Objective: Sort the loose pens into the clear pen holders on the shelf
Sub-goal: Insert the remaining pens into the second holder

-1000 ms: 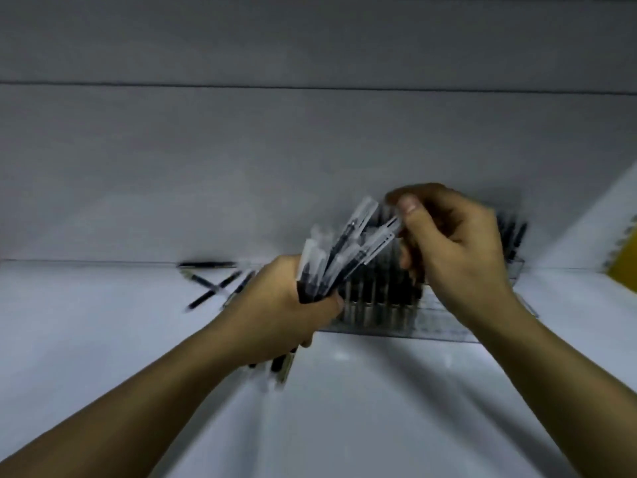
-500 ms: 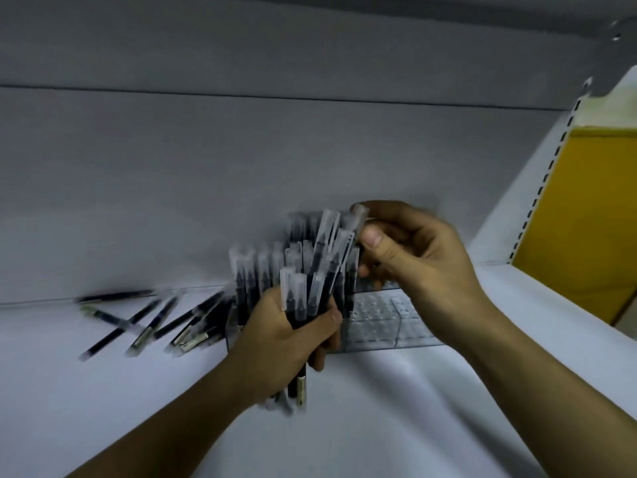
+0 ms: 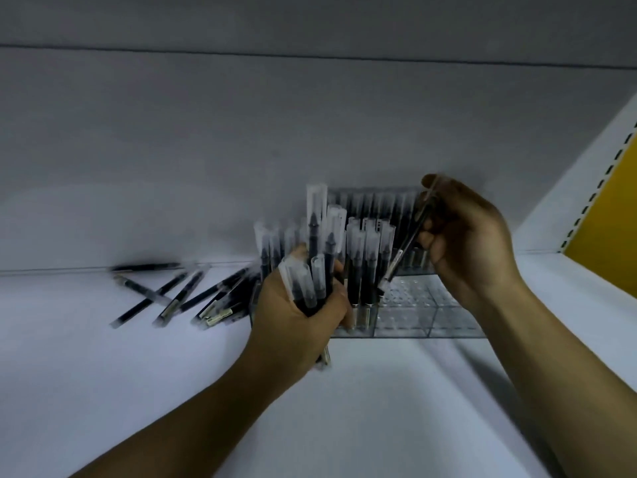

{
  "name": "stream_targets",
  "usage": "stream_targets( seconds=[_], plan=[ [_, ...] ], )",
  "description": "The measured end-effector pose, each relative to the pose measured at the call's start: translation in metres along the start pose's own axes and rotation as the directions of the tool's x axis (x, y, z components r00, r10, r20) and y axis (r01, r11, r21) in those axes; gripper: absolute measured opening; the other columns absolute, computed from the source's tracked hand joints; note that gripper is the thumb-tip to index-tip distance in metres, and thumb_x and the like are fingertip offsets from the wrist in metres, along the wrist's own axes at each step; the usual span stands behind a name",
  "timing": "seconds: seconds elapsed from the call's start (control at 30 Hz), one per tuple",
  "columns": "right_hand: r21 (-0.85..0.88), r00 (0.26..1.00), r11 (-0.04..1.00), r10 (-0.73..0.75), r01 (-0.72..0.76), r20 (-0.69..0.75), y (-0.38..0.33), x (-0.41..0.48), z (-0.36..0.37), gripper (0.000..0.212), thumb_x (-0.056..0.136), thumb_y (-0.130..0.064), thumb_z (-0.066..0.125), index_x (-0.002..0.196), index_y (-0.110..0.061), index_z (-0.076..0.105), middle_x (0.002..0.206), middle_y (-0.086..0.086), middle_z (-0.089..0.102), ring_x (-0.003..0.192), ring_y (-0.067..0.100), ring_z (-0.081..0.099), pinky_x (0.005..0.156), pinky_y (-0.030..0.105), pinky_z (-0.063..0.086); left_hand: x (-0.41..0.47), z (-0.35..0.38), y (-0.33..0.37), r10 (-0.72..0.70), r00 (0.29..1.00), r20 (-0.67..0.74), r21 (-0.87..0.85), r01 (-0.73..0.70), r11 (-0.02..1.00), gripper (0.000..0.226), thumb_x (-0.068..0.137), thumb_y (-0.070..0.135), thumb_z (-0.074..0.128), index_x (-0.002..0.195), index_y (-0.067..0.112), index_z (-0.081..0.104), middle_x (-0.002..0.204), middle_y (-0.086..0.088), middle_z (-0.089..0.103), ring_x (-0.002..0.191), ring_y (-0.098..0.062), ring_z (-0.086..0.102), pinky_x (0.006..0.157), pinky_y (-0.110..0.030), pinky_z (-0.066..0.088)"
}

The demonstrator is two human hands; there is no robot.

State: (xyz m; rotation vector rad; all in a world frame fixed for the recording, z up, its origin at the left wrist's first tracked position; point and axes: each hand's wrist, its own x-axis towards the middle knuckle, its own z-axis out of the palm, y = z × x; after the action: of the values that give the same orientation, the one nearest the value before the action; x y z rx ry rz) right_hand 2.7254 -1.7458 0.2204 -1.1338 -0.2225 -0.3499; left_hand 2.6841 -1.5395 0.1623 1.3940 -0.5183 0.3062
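My left hand [image 3: 296, 319] grips a bundle of black pens with clear caps [image 3: 319, 250], caps pointing up, just left of the clear pen holder [image 3: 424, 320]. My right hand [image 3: 465, 243] holds a single black pen [image 3: 403, 257] tilted, its lower end down over the holder's dimpled grid. Several pens stand upright in the holder's left and back rows [image 3: 365, 263]. A scatter of loose pens [image 3: 193, 293] lies on the white shelf to the left.
The white shelf surface [image 3: 103, 374] runs to a grey back wall [image 3: 241, 150]. On the right stands a slotted white upright [image 3: 586, 208] with a yellow panel [image 3: 613, 236] behind it. The holder's front right cells hold no pens.
My right hand has pulled one pen away from the bundle and moved it right, over the holder. The view has shifted, bringing the holder and loose pens more into sight.
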Motion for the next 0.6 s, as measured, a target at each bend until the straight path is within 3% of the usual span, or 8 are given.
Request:
stream_targets(
  seconds=[0.23,0.33,0.47,0.6],
  plan=[
    [-0.101,1.000,0.995,0.004,-0.005,-0.009,0.010,-0.008,-0.010,0.016,0.099,-0.012,0.057,0.108,-0.010,0.070,0.088,0.011,0.059,0.066,0.019,0.057,0.051,0.024,0.048,-0.012,-0.008,-0.012,-0.061,0.998,0.007,0.087,0.061,0.994,0.012,0.079,0.003,0.062,0.091,0.004,0.062,0.066,-0.003,0.062,0.053,-0.024,0.062,0.054,-0.036,0.055],
    [-0.178,0.998,0.982,-0.065,0.062,-0.011,0.010,-0.010,-0.006,0.015,0.101,-0.011,0.058,0.103,-0.016,0.073,0.096,0.014,0.065,0.075,0.025,0.063,0.053,0.025,0.050,-0.012,-0.007,-0.011,-0.086,0.996,0.026,0.091,0.083,0.992,0.009,0.079,0.003,0.063,0.087,0.007,0.063,0.064,-0.003,0.061,0.053,-0.023,0.060,0.054,-0.035,0.053],
    [-0.364,0.971,0.909,-0.235,0.205,-0.041,0.005,-0.011,-0.008,0.014,0.103,-0.011,0.057,0.111,-0.009,0.069,0.095,0.003,0.071,0.072,0.021,0.064,0.058,0.027,0.056,-0.011,-0.004,-0.011,-0.154,0.988,0.021,0.040,0.153,0.987,0.019,0.087,0.001,0.062,0.077,0.017,0.063,0.057,-0.005,0.054,0.049,-0.021,0.053,0.048,-0.032,0.046],
    [-0.488,0.940,0.816,-0.340,0.308,0.025,0.003,-0.014,-0.008,0.010,0.102,-0.007,0.058,0.107,-0.011,0.067,0.090,0.002,0.069,0.068,0.019,0.062,0.060,0.029,0.057,-0.008,-0.005,-0.009,-0.167,0.986,-0.003,0.001,0.167,0.986,0.015,0.094,-0.007,0.055,0.087,0.007,0.057,0.059,-0.004,0.053,0.052,-0.022,0.051,0.049,-0.026,0.046]
  ],
)
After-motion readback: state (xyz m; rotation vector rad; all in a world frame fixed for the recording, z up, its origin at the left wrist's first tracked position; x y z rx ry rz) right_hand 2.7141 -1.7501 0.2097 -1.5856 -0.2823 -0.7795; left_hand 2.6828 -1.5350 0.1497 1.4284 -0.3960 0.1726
